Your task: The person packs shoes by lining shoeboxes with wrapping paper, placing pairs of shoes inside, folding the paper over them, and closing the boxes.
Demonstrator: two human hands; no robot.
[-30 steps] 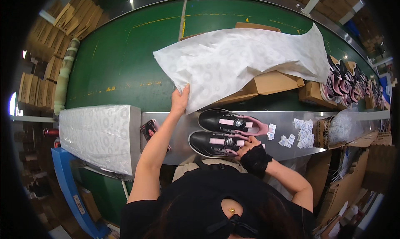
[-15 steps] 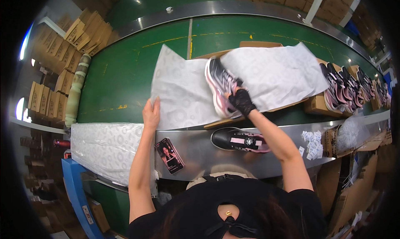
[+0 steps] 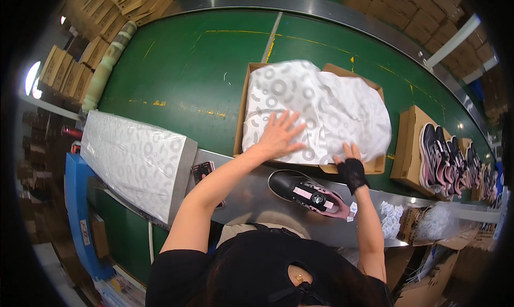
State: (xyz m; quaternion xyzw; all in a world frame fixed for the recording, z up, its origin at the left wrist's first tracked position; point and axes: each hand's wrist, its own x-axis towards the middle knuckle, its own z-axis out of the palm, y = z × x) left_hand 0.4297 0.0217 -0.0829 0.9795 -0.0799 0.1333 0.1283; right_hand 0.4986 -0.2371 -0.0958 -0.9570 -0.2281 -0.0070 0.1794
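Note:
An open brown cardboard box [image 3: 242, 110] lies on the green belt [image 3: 198, 71]. White patterned tissue paper [image 3: 321, 111] is folded over its contents. My left hand [image 3: 278, 134] rests flat on the paper's near left part, fingers spread. My right hand [image 3: 349, 165], in a black fingerless glove, presses the paper's near right edge at the box rim. A black and pink shoe [image 3: 308, 192] lies on its side on the metal ledge [image 3: 251, 200], just in front of the box and between my forearms.
A thick stack of patterned tissue sheets [image 3: 134, 160] sits on the ledge at my left. A small dark object [image 3: 202, 170] lies beside it. To the right are a box lid [image 3: 409, 143], several shoes [image 3: 447, 157] and small paper packets [image 3: 391, 216]. Flat cartons [image 3: 80, 55] line the far left.
The paper, spread wide before, is now folded over the box. My right hand has put one shoe into the box and come back to the paper's edge. One shoe stays on the ledge.

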